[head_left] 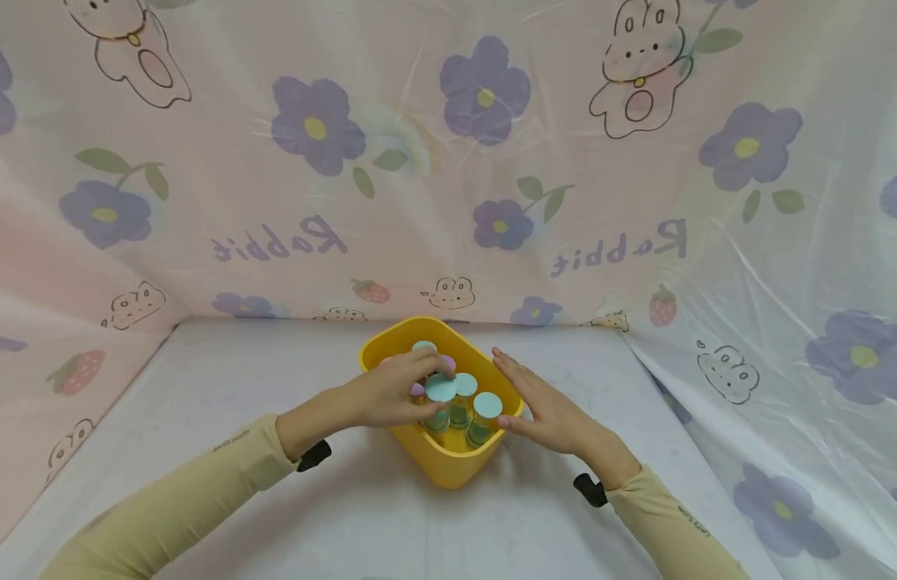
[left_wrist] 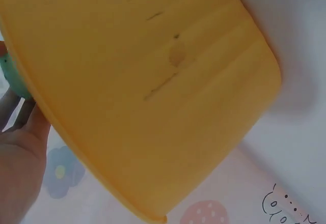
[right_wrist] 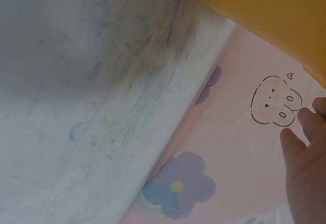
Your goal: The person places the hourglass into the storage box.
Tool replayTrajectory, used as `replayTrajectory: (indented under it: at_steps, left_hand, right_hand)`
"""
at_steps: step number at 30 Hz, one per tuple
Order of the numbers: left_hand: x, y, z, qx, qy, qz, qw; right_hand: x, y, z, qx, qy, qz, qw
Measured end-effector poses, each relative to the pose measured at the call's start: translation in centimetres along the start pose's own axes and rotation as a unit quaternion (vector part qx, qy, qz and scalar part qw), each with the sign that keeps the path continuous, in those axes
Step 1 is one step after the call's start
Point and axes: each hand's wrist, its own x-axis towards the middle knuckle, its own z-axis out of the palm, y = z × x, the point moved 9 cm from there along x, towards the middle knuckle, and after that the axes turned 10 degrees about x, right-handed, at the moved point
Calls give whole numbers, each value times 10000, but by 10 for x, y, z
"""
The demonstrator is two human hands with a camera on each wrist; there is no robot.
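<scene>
A yellow plastic bin [head_left: 448,474] stands on the white table, holding several small clear bottles with mint-green or lilac lids. Over the bin's left side, my left hand [head_left: 390,392] grips one mint-lidded bottle [head_left: 440,390] between thumb and fingers. In the left wrist view that bottle's green lid [left_wrist: 19,79] shows past the rim, beside the fingers. My right hand [head_left: 553,415] is at the bin's right rim, fingers extended, thumb near another mint-lidded bottle [head_left: 488,407]. Whether it touches the rim or that bottle I cannot tell.
Another mint-lidded bottle [head_left: 465,386] stands between those two. The white tabletop [head_left: 274,515] extends around the bin. A printed rabbit-and-flower curtain [head_left: 419,201] hangs behind the table and along its sides.
</scene>
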Motion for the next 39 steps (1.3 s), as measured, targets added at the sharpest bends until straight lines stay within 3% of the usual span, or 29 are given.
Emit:
replayTrajectory:
  at_steps: [5, 13, 24, 39]
  left_hand:
    - [3, -7, 11, -33, -421, -122, 9990]
    - [9, -10, 20, 139, -900, 91, 9958]
    - [21, -10, 28, 511, -1719, 54, 9838]
    - [28, -15, 38, 515, -2231, -191, 9733]
  right_hand:
    - [1, -2, -1, -7, 17, -45, 10000]
    - [1, -2, -1, 6, 22, -46, 10000]
    - [0, -2, -1, -47, 27, -64, 10000]
    - [0, -1, -1, -17, 26, -40, 10000]
